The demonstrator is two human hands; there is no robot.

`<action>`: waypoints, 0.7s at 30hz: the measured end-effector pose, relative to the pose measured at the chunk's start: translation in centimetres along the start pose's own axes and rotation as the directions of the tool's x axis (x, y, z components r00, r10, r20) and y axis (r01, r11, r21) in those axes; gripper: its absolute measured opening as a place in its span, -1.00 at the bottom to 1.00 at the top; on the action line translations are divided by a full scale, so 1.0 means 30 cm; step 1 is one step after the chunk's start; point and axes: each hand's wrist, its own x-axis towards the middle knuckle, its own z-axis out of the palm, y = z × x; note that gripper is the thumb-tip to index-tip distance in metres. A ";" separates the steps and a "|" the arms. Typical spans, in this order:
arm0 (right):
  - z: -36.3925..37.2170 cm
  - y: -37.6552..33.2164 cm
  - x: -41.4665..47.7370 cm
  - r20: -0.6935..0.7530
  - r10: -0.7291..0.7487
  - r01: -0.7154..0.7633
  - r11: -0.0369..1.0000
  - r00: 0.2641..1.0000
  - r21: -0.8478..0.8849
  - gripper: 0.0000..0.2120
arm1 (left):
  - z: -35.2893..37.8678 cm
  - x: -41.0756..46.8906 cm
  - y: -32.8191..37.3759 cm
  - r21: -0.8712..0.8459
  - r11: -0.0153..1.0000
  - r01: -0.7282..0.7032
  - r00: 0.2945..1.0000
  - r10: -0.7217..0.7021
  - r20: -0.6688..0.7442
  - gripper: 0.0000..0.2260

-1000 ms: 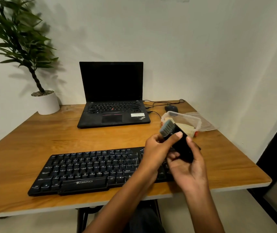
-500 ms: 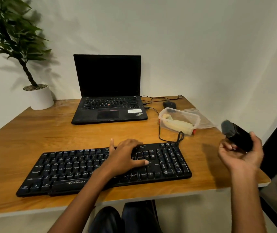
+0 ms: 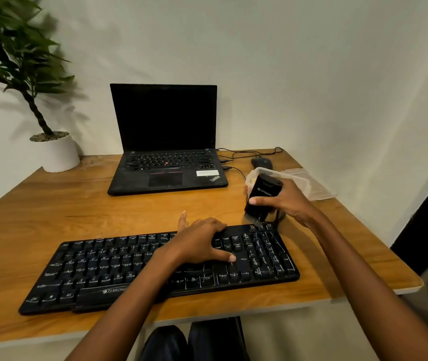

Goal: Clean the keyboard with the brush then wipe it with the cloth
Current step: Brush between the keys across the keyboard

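Note:
A black keyboard (image 3: 98, 272) lies along the front of the wooden desk. My left hand (image 3: 202, 243) rests flat on its right-middle keys, fingers spread, holding nothing. My right hand (image 3: 289, 201) grips a black brush (image 3: 262, 198) with the bristles pointing down, just above the keyboard's far right corner. A clear plastic container (image 3: 304, 183) sits behind the brush; something pale lies in it, mostly hidden. I cannot make out a cloth.
An open black laptop (image 3: 166, 162) stands at the back middle, with cables and a black mouse (image 3: 261, 162) to its right. A potted plant (image 3: 56, 152) is at the back left. The desk's right edge (image 3: 379, 230) runs close to my right arm.
My right hand has swung the brush in from beyond the desk's right edge and turned its bristles down over the keyboard's far right corner. My left hand stays on the keys.

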 end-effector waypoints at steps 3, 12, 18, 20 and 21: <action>-0.015 -0.011 0.030 0.152 0.025 -0.008 0.994 0.988 -0.107 -0.54 | -0.008 0.004 -0.005 0.012 1.000 -0.002 1.000 0.002 -0.007 -0.35; -0.048 -0.034 0.047 0.275 0.017 0.037 0.981 0.961 -0.191 -0.57 | -0.016 0.012 -0.005 0.013 1.000 0.004 1.000 -0.004 0.027 -0.27; -0.045 -0.042 0.035 0.302 0.003 0.056 0.981 0.953 -0.187 -0.51 | -0.024 0.017 0.008 -0.001 1.000 0.030 0.998 -0.030 0.058 -0.28; -0.060 -0.042 0.041 0.304 0.023 0.044 0.976 0.952 -0.215 -0.41 | -0.027 0.017 0.012 -0.007 0.999 0.036 0.997 -0.036 0.063 -0.28; -0.066 -0.044 0.047 0.295 0.030 0.036 0.976 0.955 -0.216 -0.38 | -0.028 0.017 0.014 -0.011 0.999 0.039 0.997 -0.038 0.063 -0.29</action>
